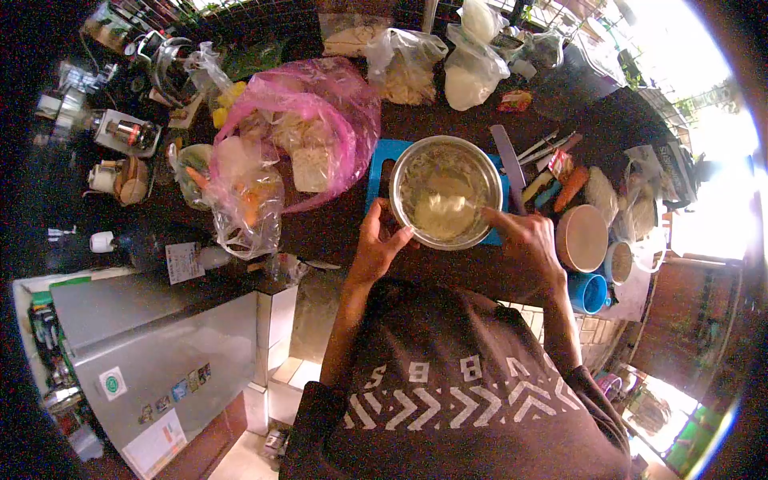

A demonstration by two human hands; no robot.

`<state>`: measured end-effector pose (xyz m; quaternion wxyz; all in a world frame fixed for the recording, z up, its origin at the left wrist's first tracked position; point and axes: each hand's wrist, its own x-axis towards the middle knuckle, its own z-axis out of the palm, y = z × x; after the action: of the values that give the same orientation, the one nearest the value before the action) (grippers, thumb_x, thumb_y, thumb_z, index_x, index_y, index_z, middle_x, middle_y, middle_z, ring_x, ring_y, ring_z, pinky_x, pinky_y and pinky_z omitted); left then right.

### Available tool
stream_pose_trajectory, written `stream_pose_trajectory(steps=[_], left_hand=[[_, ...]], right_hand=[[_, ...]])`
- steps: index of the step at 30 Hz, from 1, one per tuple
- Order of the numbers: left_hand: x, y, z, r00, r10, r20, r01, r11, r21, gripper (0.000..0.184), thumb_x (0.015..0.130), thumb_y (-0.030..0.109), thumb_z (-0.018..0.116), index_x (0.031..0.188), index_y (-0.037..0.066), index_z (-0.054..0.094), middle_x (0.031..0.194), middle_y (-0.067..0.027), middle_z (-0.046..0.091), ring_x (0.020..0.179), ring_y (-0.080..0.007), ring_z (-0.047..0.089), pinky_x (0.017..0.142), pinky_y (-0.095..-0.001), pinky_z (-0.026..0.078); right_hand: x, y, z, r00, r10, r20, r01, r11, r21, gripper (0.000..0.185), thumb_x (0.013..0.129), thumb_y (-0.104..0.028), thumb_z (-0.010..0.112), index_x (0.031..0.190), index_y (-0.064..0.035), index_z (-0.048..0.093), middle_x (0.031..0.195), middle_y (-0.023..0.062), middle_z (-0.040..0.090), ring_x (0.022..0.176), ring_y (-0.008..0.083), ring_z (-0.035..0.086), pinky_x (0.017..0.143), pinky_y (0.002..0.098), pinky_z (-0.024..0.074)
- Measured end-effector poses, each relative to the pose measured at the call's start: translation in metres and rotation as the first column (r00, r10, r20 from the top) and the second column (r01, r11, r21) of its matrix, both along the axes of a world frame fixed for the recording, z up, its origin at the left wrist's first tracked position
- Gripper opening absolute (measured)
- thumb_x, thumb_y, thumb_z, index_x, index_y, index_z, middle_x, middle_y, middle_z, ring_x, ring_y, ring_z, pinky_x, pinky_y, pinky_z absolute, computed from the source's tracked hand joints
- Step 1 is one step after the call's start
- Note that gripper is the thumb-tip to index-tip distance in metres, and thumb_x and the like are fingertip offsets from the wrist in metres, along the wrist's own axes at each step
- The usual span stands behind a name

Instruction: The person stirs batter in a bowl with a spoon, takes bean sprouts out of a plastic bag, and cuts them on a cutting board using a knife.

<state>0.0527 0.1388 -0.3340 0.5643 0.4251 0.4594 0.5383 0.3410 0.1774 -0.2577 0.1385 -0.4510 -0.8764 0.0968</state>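
A round steel bowl (399, 164) stands on a blue cutting board (374, 178) and holds a pale, thick batter (444, 220). My left hand (379, 244) grips the bowl's near left rim, thumb on the edge and fingers around the outer wall. At the bowl's right side, my right hand (528, 238) is closed on a spoon-like utensil, its far end down in the batter. Most of that utensil is hidden by my fingers and the batter, so its exact shape is unclear. Smears of batter coat the bowl's inner wall.
Left of the bowl lies a pink plastic bag (352, 104) with pale food. Clear bags (404, 68) line the back. To the right are a purple knife (506, 160), a carrot (571, 190), a round pinkish lid (582, 238) and a blue cup (586, 294).
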Motion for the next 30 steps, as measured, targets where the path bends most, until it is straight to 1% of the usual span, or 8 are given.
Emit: stream_pose_trajectory(steps=[12, 15, 18, 20, 24, 28, 29, 30], left_hand=[[0.006, 0.004, 0.0, 1.0, -0.016, 0.016, 0.016, 1.0, -0.017, 0.04, 0.092, 0.013, 0.074, 0.123, 0.004, 0.049, 0.108, -0.008, 0.063, 0.096, -0.0156, 0.065, 0.079, -0.032, 0.061], [0.005, 0.006, 0.002, 0.998, -0.035, 0.048, 0.036, 0.999, -0.012, 0.039, 0.092, 0.014, 0.074, 0.122, 0.004, 0.051, 0.108, -0.0069, 0.064, 0.098, -0.0145, 0.064, 0.08, -0.0307, 0.059], [0.0, 0.009, -0.005, 0.959, 0.016, -0.285, 0.064, 0.961, 0.27, 0.037, 0.091, 0.014, 0.075, 0.119, 0.004, 0.053, 0.107, -0.0051, 0.063, 0.098, -0.0119, 0.062, 0.082, -0.0269, 0.054], [0.001, 0.009, -0.003, 0.966, -0.144, -0.216, 0.159, 0.986, 0.053, 0.037, 0.09, 0.015, 0.076, 0.118, 0.004, 0.055, 0.104, -0.0037, 0.062, 0.096, -0.0125, 0.06, 0.088, -0.0271, 0.05], [0.008, 0.008, -0.005, 0.998, -0.041, -0.042, 0.045, 0.995, 0.085, 0.036, 0.09, 0.017, 0.075, 0.117, 0.004, 0.054, 0.107, -0.0055, 0.059, 0.104, -0.0158, 0.054, 0.1, -0.0341, 0.043], [0.0, 0.007, -0.008, 0.975, -0.045, -0.217, 0.063, 0.995, 0.08, 0.036, 0.09, 0.018, 0.074, 0.116, 0.004, 0.054, 0.108, -0.0064, 0.058, 0.106, -0.0166, 0.054, 0.1, -0.0334, 0.044], [0.002, 0.005, -0.005, 0.976, -0.03, -0.214, 0.049, 0.995, 0.082, 0.036, 0.09, 0.018, 0.074, 0.116, 0.004, 0.054, 0.108, -0.0064, 0.058, 0.106, -0.0166, 0.054, 0.1, -0.0334, 0.044], [0.005, 0.004, 0.001, 0.995, -0.039, -0.094, 0.042, 0.999, 0.029, 0.035, 0.091, 0.018, 0.074, 0.117, 0.004, 0.054, 0.107, -0.0064, 0.058, 0.106, -0.0163, 0.054, 0.098, -0.0331, 0.045]], right_hand=[[-0.006, 0.003, 0.039, 0.962, -0.164, -0.22, 0.173, 0.985, 0.025, 0.037, 0.083, 0.003, 0.062, 0.114, -0.0129, 0.074, 0.074, 0.0141, 0.07, 0.06, 0.0278, 0.067, 0.056, 0.04, 0.0534], [-0.007, 0.007, 0.025, 0.993, -0.096, -0.064, 0.097, 0.995, 0.011, 0.037, 0.081, -0.001, 0.066, 0.114, -0.0155, 0.073, 0.073, 0.0118, 0.07, 0.061, 0.0296, 0.068, 0.056, 0.0418, 0.0526], [-0.018, 0.014, 0.023, 0.962, 0.128, 0.24, -0.176, 0.966, 0.188, 0.041, 0.081, -0.006, 0.068, 0.12, -0.0194, 0.07, 0.071, 0.0095, 0.069, 0.064, 0.0319, 0.069, 0.057, 0.0444, 0.0518], [-0.026, 0.025, 0.048, 0.901, 0.077, 0.426, -0.052, 0.996, -0.07, 0.046, 0.084, -0.009, 0.067, 0.128, -0.0226, 0.066, 0.074, 0.0091, 0.071, 0.068, 0.034, 0.069, 0.064, 0.0468, 0.0517], [-0.019, 0.026, 0.005, 0.929, 0.176, 0.325, -0.199, 0.979, 0.037, 0.029, 0.087, -0.013, 0.066, 0.116, -0.0196, 0.068, 0.075, 0.0093, 0.071, 0.07, 0.034, 0.07, 0.063, 0.0483, 0.051], [-0.027, 0.036, 0.04, 0.96, 0.071, 0.272, -0.077, 0.997, 0.013, 0.023, 0.088, -0.012, 0.066, 0.11, -0.0186, 0.068, 0.072, 0.0096, 0.07, 0.066, 0.034, 0.071, 0.057, 0.0481, 0.0496], [-0.027, 0.035, 0.018, 0.818, 0.008, 0.575, -0.022, 1.0, 0.017, 0.019, 0.088, -0.013, 0.066, 0.105, -0.0173, 0.07, 0.071, 0.0103, 0.07, 0.068, 0.0327, 0.072, 0.058, 0.0464, 0.0524], [-0.028, 0.032, 0.019, 0.818, 0.015, 0.575, -0.033, 0.999, 0.019, 0.019, 0.088, -0.013, 0.066, 0.105, -0.0173, 0.07, 0.071, 0.0103, 0.07, 0.068, 0.0327, 0.072, 0.058, 0.0464, 0.0524]])
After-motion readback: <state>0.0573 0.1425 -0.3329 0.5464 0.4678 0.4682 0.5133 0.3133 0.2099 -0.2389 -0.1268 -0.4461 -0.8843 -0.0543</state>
